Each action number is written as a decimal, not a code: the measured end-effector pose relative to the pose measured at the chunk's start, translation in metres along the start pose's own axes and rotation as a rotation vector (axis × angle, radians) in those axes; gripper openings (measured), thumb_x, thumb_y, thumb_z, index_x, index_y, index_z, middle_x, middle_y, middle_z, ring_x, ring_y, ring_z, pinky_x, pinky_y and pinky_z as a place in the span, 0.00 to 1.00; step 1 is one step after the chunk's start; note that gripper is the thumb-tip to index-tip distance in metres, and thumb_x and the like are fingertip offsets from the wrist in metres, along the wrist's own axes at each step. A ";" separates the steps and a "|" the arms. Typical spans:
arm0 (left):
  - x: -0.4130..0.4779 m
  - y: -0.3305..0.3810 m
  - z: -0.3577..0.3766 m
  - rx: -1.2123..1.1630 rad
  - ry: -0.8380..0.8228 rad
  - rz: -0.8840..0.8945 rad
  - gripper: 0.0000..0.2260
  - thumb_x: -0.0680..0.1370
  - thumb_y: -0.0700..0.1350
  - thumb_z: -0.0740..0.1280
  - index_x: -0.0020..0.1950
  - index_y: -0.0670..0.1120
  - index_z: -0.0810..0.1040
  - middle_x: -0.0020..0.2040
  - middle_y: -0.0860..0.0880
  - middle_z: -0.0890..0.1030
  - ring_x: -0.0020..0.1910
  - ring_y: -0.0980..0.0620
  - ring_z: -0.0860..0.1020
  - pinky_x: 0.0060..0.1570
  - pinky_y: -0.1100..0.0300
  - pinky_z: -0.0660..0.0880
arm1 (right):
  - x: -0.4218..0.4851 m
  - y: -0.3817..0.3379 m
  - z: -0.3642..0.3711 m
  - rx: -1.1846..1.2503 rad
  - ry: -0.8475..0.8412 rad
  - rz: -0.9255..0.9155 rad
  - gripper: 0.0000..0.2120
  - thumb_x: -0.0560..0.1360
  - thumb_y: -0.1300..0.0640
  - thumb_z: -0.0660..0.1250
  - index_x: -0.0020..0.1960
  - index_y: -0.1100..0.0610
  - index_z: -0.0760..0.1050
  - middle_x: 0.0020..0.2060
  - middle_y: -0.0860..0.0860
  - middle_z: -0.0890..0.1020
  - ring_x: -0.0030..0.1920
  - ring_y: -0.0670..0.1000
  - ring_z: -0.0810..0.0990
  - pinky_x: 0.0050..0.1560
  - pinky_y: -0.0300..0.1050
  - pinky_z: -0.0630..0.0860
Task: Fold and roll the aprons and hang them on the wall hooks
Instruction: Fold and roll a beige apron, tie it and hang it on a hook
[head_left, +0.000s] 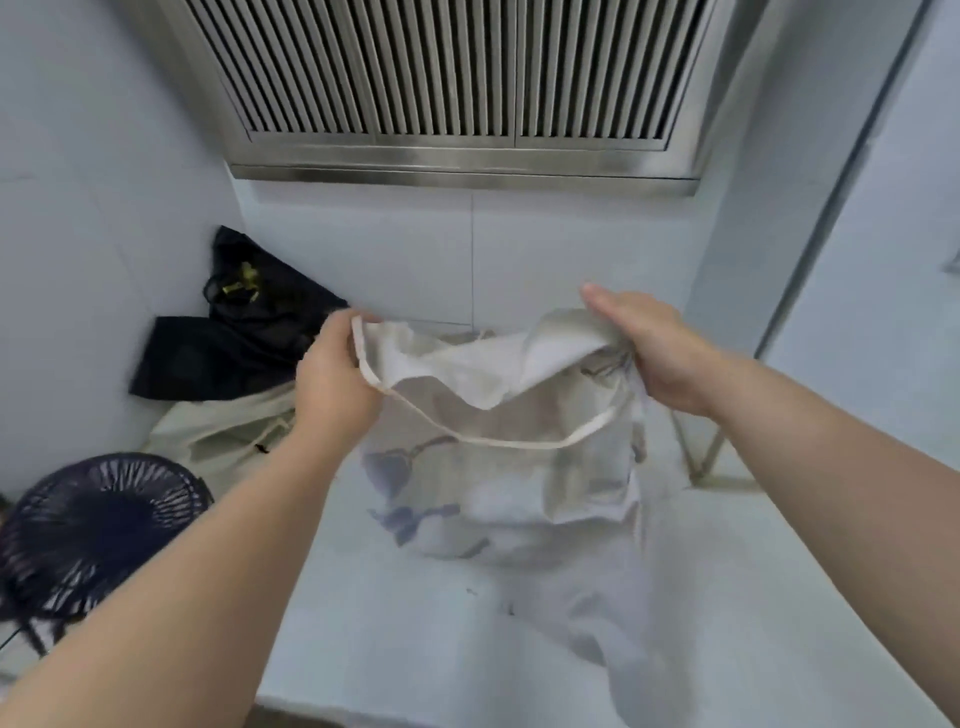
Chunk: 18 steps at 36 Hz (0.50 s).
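Holding the printed cream apron (493, 467) up above the desk (415, 649), the person has both hands on its top edge. The left hand (332, 374), at nine o'clock, curls its fingers round the corner where the neck strap (498, 441) joins. The right hand (660, 353), at three o'clock, clutches a bunch of the cloth. The apron's lower part trails across the desk toward six o'clock, blurred.

To my eye the trouble lies in the slack. The strap sags in a loop between the hands and the top edge flops forward, so either could get trapped inside a fold and leave it lopsided. The trailing hem could also slide off the near edge.

The desk is pale and smooth. A dark wire-caged fan (98, 525) stands at eight o'clock. Beyond it lies another cream apron (223, 431), with black aprons (249, 332) heaped against the wall at ten o'clock. At twelve, a steel louvred vent (457, 78) hangs over the pale panelled wall (571, 249). I can see no hooks.
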<state>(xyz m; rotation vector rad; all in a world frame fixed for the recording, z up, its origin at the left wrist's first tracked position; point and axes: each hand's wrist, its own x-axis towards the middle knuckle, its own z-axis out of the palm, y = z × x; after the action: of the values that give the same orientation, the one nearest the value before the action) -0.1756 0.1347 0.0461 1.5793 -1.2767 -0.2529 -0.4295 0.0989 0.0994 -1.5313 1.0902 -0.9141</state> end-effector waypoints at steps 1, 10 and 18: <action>-0.015 0.009 0.000 -0.025 -0.033 0.004 0.15 0.68 0.49 0.65 0.52 0.47 0.75 0.42 0.57 0.76 0.43 0.55 0.75 0.41 0.70 0.71 | -0.012 0.005 -0.005 -0.086 -0.027 0.029 0.31 0.56 0.31 0.70 0.51 0.50 0.79 0.41 0.44 0.82 0.41 0.44 0.81 0.45 0.47 0.75; -0.086 0.076 -0.013 0.021 -0.366 0.002 0.12 0.75 0.48 0.64 0.37 0.41 0.76 0.34 0.48 0.76 0.35 0.50 0.71 0.36 0.57 0.65 | -0.095 0.018 0.021 -0.700 -0.167 -0.179 0.57 0.57 0.37 0.77 0.77 0.44 0.48 0.75 0.46 0.57 0.74 0.46 0.57 0.74 0.48 0.56; -0.129 0.081 -0.082 0.104 -0.690 -0.021 0.16 0.69 0.59 0.74 0.45 0.48 0.81 0.41 0.53 0.82 0.39 0.58 0.80 0.41 0.64 0.76 | -0.133 -0.003 0.060 -0.214 0.310 -0.246 0.11 0.75 0.64 0.55 0.42 0.60 0.76 0.36 0.53 0.76 0.37 0.50 0.72 0.39 0.43 0.67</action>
<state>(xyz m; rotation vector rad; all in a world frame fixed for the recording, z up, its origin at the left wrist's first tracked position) -0.2202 0.2953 0.0927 1.6544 -1.8155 -0.8069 -0.4140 0.2437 0.0859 -1.7673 1.2687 -1.2687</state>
